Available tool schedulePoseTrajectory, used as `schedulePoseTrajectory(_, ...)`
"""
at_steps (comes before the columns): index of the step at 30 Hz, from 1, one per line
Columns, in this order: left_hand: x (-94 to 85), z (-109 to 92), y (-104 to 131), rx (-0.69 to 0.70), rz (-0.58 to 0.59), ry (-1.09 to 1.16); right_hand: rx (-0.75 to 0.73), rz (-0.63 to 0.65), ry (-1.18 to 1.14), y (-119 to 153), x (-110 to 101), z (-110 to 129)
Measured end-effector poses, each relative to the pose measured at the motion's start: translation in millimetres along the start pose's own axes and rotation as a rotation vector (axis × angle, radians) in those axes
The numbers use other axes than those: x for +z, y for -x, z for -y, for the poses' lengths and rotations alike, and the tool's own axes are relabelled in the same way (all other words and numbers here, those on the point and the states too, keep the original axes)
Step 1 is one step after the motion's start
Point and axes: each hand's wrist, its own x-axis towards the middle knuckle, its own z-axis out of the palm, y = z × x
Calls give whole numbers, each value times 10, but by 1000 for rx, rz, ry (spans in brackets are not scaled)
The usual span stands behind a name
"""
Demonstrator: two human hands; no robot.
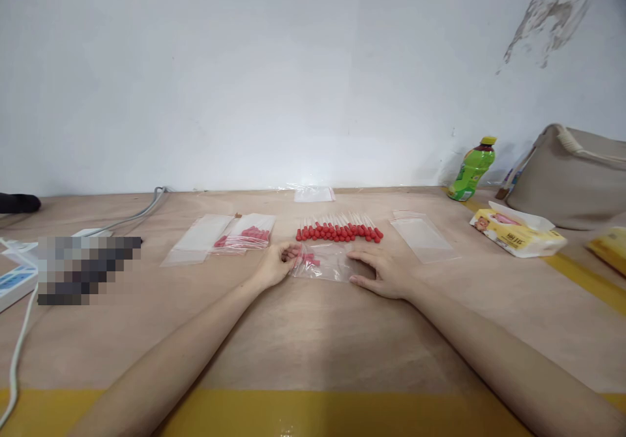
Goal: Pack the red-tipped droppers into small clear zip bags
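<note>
On your brown worktop (313, 346), a clear bag (337, 269) lies just nearer than the red-tipped sticks (338, 229), your left hand (280, 262) pinching its left end, your right hand (381, 272), fingers parted, touching its right.

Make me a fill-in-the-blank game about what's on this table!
1. The plastic bag lies ____ the left hand and the right hand.
2. The row of sticks has ____ tips.
3. The green bottle has a ____ cap.
4. In the picture, the tissue pack lies to the ____ of the sticks.

Missing words: between; red; yellow; right.
</note>
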Motion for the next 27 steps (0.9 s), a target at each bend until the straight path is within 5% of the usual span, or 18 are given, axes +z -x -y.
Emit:
schedulePoseTrajectory(21, 27, -45, 158, -24, 120, 62, -12, -33, -43, -9, -15, 31)
schedulePoseTrajectory(27, -48, -20, 89, -32, -156, -114, -36, 15, -49, -8, -25, 36)
